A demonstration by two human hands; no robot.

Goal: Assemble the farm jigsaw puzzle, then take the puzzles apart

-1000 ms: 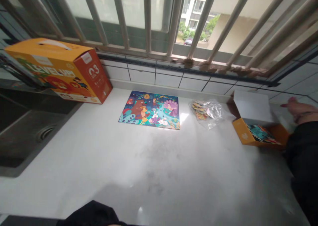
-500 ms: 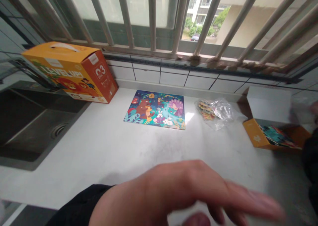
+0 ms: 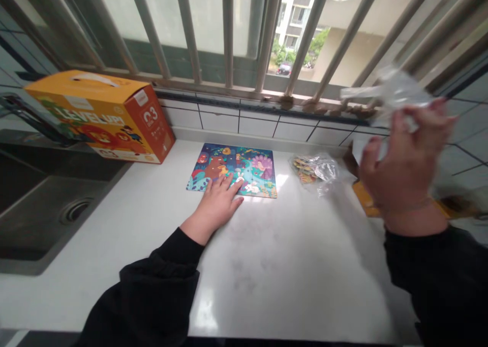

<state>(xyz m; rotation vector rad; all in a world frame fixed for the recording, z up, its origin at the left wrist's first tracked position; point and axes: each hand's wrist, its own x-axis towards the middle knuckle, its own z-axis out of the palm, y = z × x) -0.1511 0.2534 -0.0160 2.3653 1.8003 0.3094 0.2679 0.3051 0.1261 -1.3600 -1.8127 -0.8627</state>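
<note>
A colourful animal picture board lies flat on the white counter. My left hand rests palm down at its lower edge, fingers apart over the picture, holding nothing. At the upper right my right hand is raised above the counter, its fingers closed on a crumpled clear plastic bag. Between the board and my right hand, another clear bag with colourful pieces lies on the counter.
An orange carton stands at the back left beside a dark sink. Behind my right hand is an open orange box, partly hidden. Window bars rise behind the counter.
My left hand has moved from close to the camera onto the board. My right hand has come into view from the right with the clear bag. The view has shifted slightly.
</note>
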